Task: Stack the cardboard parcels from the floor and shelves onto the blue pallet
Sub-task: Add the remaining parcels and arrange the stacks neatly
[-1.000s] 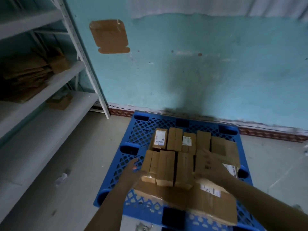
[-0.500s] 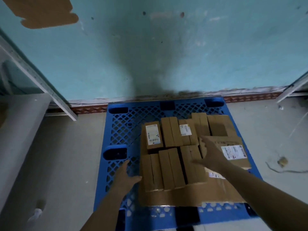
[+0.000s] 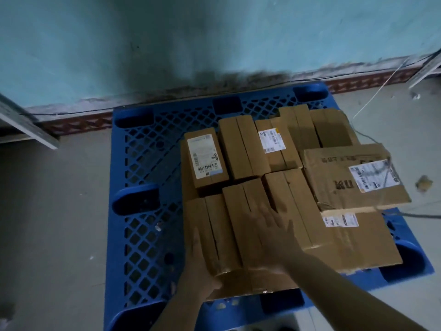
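A blue plastic pallet point(image 3: 148, 177) lies on the floor against the wall. Several cardboard parcels are packed on it: small upright boxes in two rows on top of a wide flat box point(image 3: 358, 244), and a larger labelled box point(image 3: 341, 177) at the right. My left hand point(image 3: 200, 266) lies against the left side and near corner of the front-left small parcel point(image 3: 210, 230), fingers straight. My right hand point(image 3: 269, 225) rests flat, fingers spread, on top of the front middle parcels point(image 3: 248, 201).
A turquoise wall with a dark stain stands right behind the pallet. Grey concrete floor lies to the left and right. A shelf frame's foot point(image 3: 28, 123) is at the far left, another point(image 3: 427, 68) at the far right. A thin wire point(image 3: 381, 87) runs over the right floor.
The view has swung right and closer to the pallet. My right hand moved from the right-hand parcels onto the front middle ones. My left hand came up against the front-left parcel.
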A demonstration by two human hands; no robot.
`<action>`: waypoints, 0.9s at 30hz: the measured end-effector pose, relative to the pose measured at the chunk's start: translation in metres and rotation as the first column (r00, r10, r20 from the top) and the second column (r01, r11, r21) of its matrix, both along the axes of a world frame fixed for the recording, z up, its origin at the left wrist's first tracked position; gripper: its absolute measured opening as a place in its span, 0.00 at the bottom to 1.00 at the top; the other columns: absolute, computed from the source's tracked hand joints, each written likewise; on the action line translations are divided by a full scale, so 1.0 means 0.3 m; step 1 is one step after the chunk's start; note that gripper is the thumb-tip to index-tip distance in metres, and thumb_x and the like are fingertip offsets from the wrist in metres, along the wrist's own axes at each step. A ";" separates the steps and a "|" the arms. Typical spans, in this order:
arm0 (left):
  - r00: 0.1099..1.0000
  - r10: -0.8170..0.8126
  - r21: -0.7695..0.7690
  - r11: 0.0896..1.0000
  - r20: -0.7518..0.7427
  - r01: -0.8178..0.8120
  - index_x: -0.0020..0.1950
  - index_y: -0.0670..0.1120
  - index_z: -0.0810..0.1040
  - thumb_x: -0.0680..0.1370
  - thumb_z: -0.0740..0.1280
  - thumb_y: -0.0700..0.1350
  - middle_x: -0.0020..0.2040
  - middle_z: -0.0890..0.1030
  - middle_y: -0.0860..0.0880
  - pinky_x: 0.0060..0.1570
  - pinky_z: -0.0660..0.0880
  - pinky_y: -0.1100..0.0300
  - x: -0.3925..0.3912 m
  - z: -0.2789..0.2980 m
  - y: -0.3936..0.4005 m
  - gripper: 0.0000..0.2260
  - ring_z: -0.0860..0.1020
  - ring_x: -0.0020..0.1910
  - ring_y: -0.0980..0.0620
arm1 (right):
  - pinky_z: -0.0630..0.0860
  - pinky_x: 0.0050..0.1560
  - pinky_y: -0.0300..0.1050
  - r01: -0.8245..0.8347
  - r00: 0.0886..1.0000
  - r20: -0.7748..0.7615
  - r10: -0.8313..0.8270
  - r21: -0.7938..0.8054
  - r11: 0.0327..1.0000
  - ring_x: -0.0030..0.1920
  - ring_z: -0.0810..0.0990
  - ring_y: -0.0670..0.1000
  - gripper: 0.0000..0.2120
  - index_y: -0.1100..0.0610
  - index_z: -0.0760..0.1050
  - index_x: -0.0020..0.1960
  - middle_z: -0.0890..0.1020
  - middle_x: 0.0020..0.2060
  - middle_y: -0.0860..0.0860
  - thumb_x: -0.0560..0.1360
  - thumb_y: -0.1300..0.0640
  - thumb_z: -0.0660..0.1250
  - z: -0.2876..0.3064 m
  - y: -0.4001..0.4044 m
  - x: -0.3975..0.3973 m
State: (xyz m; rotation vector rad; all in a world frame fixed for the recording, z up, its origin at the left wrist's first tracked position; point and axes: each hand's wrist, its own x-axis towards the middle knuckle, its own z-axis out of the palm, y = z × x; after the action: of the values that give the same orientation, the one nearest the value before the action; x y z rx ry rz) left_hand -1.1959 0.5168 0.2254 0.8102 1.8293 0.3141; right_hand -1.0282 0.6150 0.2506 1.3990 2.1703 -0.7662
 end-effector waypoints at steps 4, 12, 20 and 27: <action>0.994 0.077 0.122 0.990 -0.074 -0.067 0.62 0.69 0.28 0.65 0.75 0.35 0.75 0.50 0.51 0.69 0.65 0.49 0.027 -0.044 0.039 0.58 0.60 0.73 0.50 | 0.42 0.70 0.71 -0.030 0.999 0.046 0.026 0.071 0.997 0.75 0.35 0.57 0.57 0.41 0.36 0.74 0.35 0.76 0.50 0.61 0.34 0.72 -0.035 0.006 0.015; 0.982 0.184 0.178 0.965 0.050 -0.190 0.74 0.63 0.44 0.56 0.75 0.64 0.74 0.56 0.60 0.72 0.61 0.51 -0.064 -0.045 0.136 0.55 0.60 0.72 0.56 | 0.38 0.73 0.63 0.142 0.987 -0.092 -0.134 0.089 0.986 0.76 0.35 0.52 0.50 0.40 0.37 0.75 0.35 0.76 0.46 0.66 0.31 0.66 -0.040 0.099 -0.005; 0.940 0.335 0.325 0.883 0.066 -0.338 0.71 0.52 0.62 0.78 0.64 0.48 0.57 0.68 0.59 0.55 0.63 0.65 -0.173 -0.069 0.492 0.23 0.69 0.58 0.58 | 0.40 0.73 0.65 0.251 0.964 -0.137 -0.228 0.179 0.951 0.76 0.36 0.53 0.46 0.43 0.39 0.76 0.38 0.77 0.51 0.69 0.32 0.62 -0.081 0.363 -0.119; 0.982 0.187 0.245 0.954 -0.029 -0.175 0.77 0.48 0.47 0.80 0.58 0.47 0.74 0.63 0.47 0.71 0.61 0.53 -0.204 -0.161 0.620 0.28 0.65 0.70 0.48 | 0.35 0.71 0.66 0.168 0.985 -0.062 -0.159 0.178 0.970 0.76 0.34 0.54 0.45 0.45 0.33 0.75 0.33 0.75 0.52 0.71 0.31 0.57 -0.112 0.361 -0.098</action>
State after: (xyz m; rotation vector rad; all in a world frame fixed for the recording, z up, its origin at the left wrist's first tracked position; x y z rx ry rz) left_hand -1.2570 0.7027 0.1770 0.8227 1.9427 0.6495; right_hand -1.0575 0.7233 0.2169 1.6855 2.2296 -0.6774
